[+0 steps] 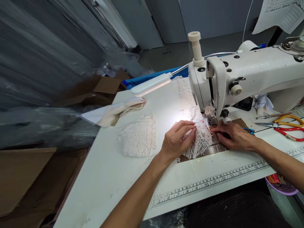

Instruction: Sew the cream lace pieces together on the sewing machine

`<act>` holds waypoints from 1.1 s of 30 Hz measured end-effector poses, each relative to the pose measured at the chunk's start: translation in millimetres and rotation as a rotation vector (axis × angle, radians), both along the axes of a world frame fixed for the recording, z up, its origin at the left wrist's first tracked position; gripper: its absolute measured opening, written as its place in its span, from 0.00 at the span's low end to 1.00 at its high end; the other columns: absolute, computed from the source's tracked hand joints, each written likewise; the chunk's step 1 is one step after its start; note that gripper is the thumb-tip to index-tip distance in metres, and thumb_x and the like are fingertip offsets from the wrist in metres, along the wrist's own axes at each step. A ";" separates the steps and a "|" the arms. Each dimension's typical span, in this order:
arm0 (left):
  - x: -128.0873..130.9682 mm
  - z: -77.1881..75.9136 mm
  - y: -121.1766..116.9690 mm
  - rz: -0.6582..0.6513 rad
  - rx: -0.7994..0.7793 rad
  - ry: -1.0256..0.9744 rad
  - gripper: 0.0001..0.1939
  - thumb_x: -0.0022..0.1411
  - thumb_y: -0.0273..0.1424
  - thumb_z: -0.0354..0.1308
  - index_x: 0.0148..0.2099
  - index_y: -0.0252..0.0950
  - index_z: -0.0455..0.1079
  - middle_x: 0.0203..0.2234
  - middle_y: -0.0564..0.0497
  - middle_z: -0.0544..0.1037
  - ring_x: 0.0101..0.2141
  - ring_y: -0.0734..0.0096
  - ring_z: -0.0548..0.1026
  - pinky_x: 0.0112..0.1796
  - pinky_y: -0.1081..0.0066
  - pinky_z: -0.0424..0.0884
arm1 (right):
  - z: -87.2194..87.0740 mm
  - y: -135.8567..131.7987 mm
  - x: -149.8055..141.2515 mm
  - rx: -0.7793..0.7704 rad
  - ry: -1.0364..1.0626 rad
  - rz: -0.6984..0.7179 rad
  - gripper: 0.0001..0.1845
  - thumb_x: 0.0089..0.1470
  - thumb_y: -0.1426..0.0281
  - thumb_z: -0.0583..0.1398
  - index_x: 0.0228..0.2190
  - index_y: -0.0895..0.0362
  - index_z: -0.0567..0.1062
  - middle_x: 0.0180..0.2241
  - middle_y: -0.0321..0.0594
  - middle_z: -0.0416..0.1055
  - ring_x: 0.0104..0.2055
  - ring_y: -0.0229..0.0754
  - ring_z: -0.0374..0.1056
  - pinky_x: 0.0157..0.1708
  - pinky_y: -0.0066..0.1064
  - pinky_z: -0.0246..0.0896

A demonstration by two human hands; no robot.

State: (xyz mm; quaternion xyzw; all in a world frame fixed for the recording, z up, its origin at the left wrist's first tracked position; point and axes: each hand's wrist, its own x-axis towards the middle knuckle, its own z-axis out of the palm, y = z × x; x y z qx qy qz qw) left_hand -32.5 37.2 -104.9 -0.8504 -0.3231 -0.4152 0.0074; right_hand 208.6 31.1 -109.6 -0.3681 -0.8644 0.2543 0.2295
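White lace fabric (pixel 200 142) lies under the presser foot (pixel 212 122) of a white sewing machine (pixel 213 76), with small red marks beside the foot. My left hand (pixel 178 139) grips the lace to the left of the needle area, thumb and fingers closed on it. Right of the foot, my right hand (pixel 231 135) has its fingers pinched at the metal plate (pixel 216 147). A tiny reddish bit shows by those fingertips; what they hold is too small to make out.
A folded lace stack (pixel 140 136) rests left on the white table (pixel 114 177). Behind it lies a cloth bundle (pixel 116 112). Yellow-handled scissors (pixel 288 119), red-handled scissors (pixel 291 133) and a phone (pixel 244 104) are at right. A lamp (pixel 152 84) hangs above; a printed ruler (pixel 213 183) lines the front edge.
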 end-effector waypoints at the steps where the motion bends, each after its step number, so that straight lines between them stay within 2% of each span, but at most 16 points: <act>1: -1.5 1.1 1.1 0.035 -0.006 -0.018 0.02 0.63 0.22 0.57 0.38 0.32 0.71 0.33 0.48 0.78 0.34 0.71 0.78 0.34 0.71 0.78 | 2.2 -3.0 -3.5 0.008 -0.018 -0.020 0.18 0.59 0.64 0.55 0.47 0.58 0.74 0.41 0.46 0.73 0.42 0.46 0.69 0.45 0.41 0.65; 4: -2.8 -1.3 2.6 0.020 -0.041 0.033 0.03 0.65 0.26 0.56 0.38 0.32 0.71 0.32 0.47 0.78 0.34 0.71 0.77 0.33 0.70 0.76 | 3.9 -11.1 -16.9 0.090 -0.133 -0.110 0.19 0.54 0.56 0.61 0.41 0.58 0.73 0.39 0.48 0.73 0.42 0.51 0.67 0.45 0.46 0.62; 6: -2.2 -5.8 2.5 -0.013 -0.070 0.165 0.07 0.66 0.31 0.55 0.41 0.33 0.71 0.36 0.46 0.78 0.36 0.67 0.77 0.33 0.66 0.75 | 1.2 -12.5 -23.3 0.140 -0.179 -0.157 0.13 0.58 0.60 0.59 0.36 0.57 0.73 0.38 0.49 0.72 0.41 0.50 0.67 0.44 0.45 0.61; 8: -1.9 -9.7 2.1 -0.006 -0.094 0.280 0.10 0.67 0.34 0.54 0.44 0.33 0.70 0.39 0.45 0.78 0.38 0.63 0.76 0.34 0.63 0.72 | -1.6 -10.2 -24.3 0.126 -0.136 -0.177 0.10 0.61 0.65 0.54 0.33 0.57 0.71 0.36 0.49 0.71 0.38 0.47 0.66 0.41 0.41 0.61; 11: -1.9 -9.7 0.0 0.055 -0.132 0.335 0.11 0.67 0.35 0.52 0.43 0.33 0.69 0.39 0.44 0.77 0.37 0.62 0.75 0.33 0.64 0.69 | -0.3 -4.4 -19.6 0.024 0.017 -0.201 0.12 0.62 0.66 0.50 0.29 0.56 0.69 0.30 0.44 0.69 0.33 0.42 0.64 0.35 0.36 0.59; 14: -1.7 -1.0 -4.8 0.162 -0.216 0.400 0.14 0.63 0.37 0.53 0.45 0.32 0.69 0.35 0.45 0.76 0.32 0.64 0.72 0.31 0.65 0.66 | 7.1 -2.0 -21.0 -0.073 0.119 -0.186 0.12 0.60 0.66 0.51 0.27 0.56 0.67 0.27 0.40 0.67 0.29 0.39 0.63 0.32 0.34 0.57; 17: -4.3 11.9 -8.9 0.221 -0.416 0.459 0.22 0.58 0.37 0.55 0.53 0.32 0.65 0.28 0.51 0.73 0.27 0.68 0.69 0.31 0.66 0.65 | 12.9 -1.9 -36.1 -0.219 0.184 -0.140 0.10 0.57 0.64 0.53 0.28 0.56 0.67 0.25 0.38 0.67 0.26 0.37 0.61 0.29 0.33 0.55; 19: -9.9 18.8 -8.2 0.213 -0.530 0.455 0.18 0.56 0.37 0.55 0.47 0.34 0.68 0.23 0.55 0.70 0.24 0.71 0.66 0.32 0.67 0.64 | 13.4 -0.1 -51.7 -0.354 0.239 -0.129 0.10 0.57 0.63 0.52 0.29 0.56 0.67 0.25 0.37 0.68 0.26 0.37 0.61 0.29 0.32 0.55; 21: -18.8 23.2 -4.0 0.201 -0.564 0.383 0.08 0.54 0.36 0.55 0.32 0.36 0.68 0.23 0.55 0.68 0.24 0.72 0.64 0.33 0.67 0.64 | 11.6 4.6 -69.0 -0.454 0.319 -0.144 0.11 0.56 0.62 0.52 0.29 0.56 0.67 0.27 0.37 0.69 0.28 0.38 0.62 0.31 0.32 0.56; 23: -29.5 25.9 2.3 0.159 -0.598 0.201 0.10 0.51 0.34 0.56 0.23 0.37 0.61 0.27 0.51 0.70 0.29 0.69 0.67 0.34 0.66 0.65 | 8.9 12.1 -86.2 -0.490 0.412 -0.186 0.12 0.55 0.60 0.53 0.29 0.55 0.67 0.27 0.36 0.68 0.29 0.38 0.62 0.31 0.32 0.57; 25: -39.7 27.5 8.6 0.069 -0.732 -0.047 0.13 0.50 0.34 0.57 0.20 0.37 0.56 0.34 0.47 0.72 0.35 0.67 0.71 0.34 0.67 0.66 | 6.3 21.5 -102.2 -0.526 0.531 -0.222 0.12 0.52 0.59 0.54 0.26 0.55 0.67 0.25 0.34 0.66 0.28 0.38 0.61 0.31 0.32 0.56; 27: -47.3 28.0 13.7 0.011 -0.917 -0.298 0.14 0.50 0.35 0.59 0.23 0.37 0.57 0.35 0.47 0.74 0.35 0.67 0.73 0.33 0.69 0.68 | 3.6 31.5 -116.2 -0.589 0.648 -0.223 0.14 0.50 0.57 0.55 0.24 0.55 0.66 0.25 0.34 0.65 0.28 0.38 0.60 0.30 0.31 0.57; 29: -51.2 27.1 17.3 0.031 -1.047 -0.499 0.14 0.47 0.36 0.64 0.29 0.36 0.62 0.33 0.49 0.74 0.31 0.70 0.73 0.30 0.71 0.68 | 0.1 41.2 -127.4 -0.642 0.727 -0.210 0.16 0.48 0.55 0.55 0.23 0.55 0.66 0.25 0.36 0.66 0.29 0.38 0.61 0.31 0.31 0.59; 31: -51.8 25.4 19.4 0.074 -1.084 -0.627 0.20 0.45 0.37 0.68 0.38 0.35 0.65 0.31 0.51 0.74 0.28 0.73 0.73 0.28 0.73 0.68 | -4.5 49.3 -134.7 -0.667 0.767 -0.206 0.19 0.49 0.52 0.53 0.24 0.55 0.65 0.25 0.37 0.67 0.28 0.38 0.62 0.30 0.32 0.61; 33: -50.5 23.6 20.4 0.086 -1.080 -0.667 0.23 0.46 0.38 0.69 0.42 0.35 0.66 0.30 0.52 0.74 0.27 0.74 0.73 0.27 0.74 0.68 | -10.2 55.1 -137.4 -0.692 0.799 -0.205 0.21 0.50 0.49 0.52 0.25 0.55 0.64 0.26 0.39 0.67 0.29 0.39 0.64 0.30 0.32 0.62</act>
